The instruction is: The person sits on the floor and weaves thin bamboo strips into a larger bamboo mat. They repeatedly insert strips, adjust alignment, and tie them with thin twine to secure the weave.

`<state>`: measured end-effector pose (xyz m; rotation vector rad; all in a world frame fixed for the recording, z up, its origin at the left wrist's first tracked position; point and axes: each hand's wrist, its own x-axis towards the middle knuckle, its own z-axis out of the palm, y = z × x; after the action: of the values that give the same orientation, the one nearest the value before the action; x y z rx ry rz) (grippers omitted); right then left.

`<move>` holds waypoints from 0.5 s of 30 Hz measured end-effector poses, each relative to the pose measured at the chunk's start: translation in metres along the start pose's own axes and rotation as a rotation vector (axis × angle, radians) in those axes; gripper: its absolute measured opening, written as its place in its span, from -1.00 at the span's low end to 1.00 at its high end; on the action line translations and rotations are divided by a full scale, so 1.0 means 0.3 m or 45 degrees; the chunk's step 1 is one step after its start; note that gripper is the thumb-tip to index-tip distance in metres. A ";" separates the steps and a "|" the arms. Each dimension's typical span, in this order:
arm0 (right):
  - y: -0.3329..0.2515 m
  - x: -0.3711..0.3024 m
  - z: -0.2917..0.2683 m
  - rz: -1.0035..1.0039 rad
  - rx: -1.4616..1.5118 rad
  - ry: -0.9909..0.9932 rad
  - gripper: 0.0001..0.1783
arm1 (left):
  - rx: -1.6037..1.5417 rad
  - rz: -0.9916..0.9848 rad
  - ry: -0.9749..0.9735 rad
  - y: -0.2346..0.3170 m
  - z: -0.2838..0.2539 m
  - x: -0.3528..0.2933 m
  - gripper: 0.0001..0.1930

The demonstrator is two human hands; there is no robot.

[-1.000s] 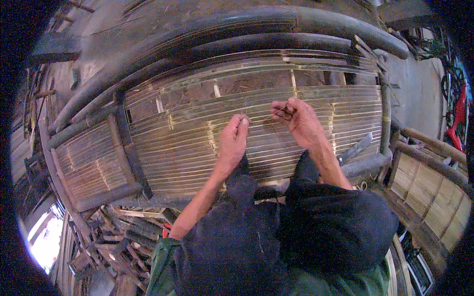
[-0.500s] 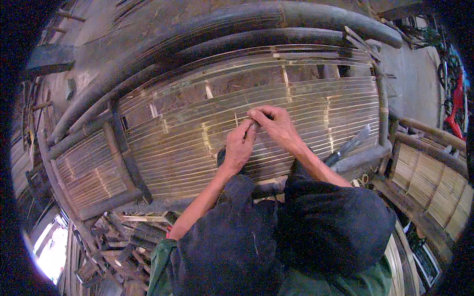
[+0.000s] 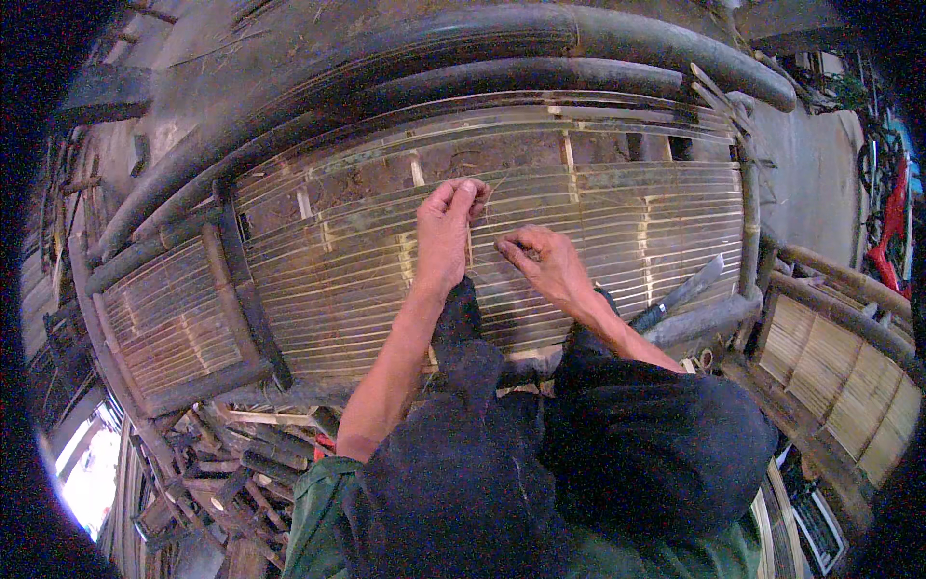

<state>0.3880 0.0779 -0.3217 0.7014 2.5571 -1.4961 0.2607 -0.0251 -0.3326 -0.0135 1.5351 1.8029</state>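
Observation:
A wide panel of pale bamboo slats [image 3: 328, 289] lies in front of me, framed by dark bamboo poles [image 3: 463, 39]. My left hand [image 3: 446, 232] rests over the middle of the panel, its fingertips pinched on a thin upright bamboo strip [image 3: 471, 224]. My right hand [image 3: 542, 262] is just right of it and slightly lower, thumb and fingers closed on the same thin strip or a fibre of it; I cannot tell which. Both hands touch the slats. My knees in dark trousers [image 3: 656, 454] press against the panel's near edge.
A long knife with a dark handle [image 3: 680, 294] lies on the slats to the right of my right hand. A smaller slat section [image 3: 164, 318] adjoins on the left, another slatted frame [image 3: 830, 367] stands at the right. Bamboo offcuts [image 3: 222, 463] are piled at the lower left.
My right hand has come left and down from the panel's upper right. My left hand has risen, and the two hands now work close together at the panel's middle.

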 end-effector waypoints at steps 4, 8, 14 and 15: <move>0.016 0.001 0.012 -0.026 -0.022 0.017 -0.77 | -0.265 -0.030 0.139 -0.030 -0.014 0.003 -0.75; 0.010 0.006 0.020 -0.098 -0.007 0.022 -0.79 | 0.117 -0.187 0.278 -0.075 -0.063 -0.012 -0.72; 0.012 0.002 0.014 -0.167 -0.053 -0.009 -0.83 | -0.103 -0.365 -0.163 -0.078 -0.038 -0.035 -0.72; 0.012 0.002 0.020 -0.161 -0.039 -0.036 -0.83 | -0.099 -0.316 -0.150 -0.071 -0.052 -0.019 -0.72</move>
<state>0.3881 0.0744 -0.3278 0.5202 2.6416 -1.4872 0.2693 -0.0414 -0.3523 -0.1281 1.3184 1.6355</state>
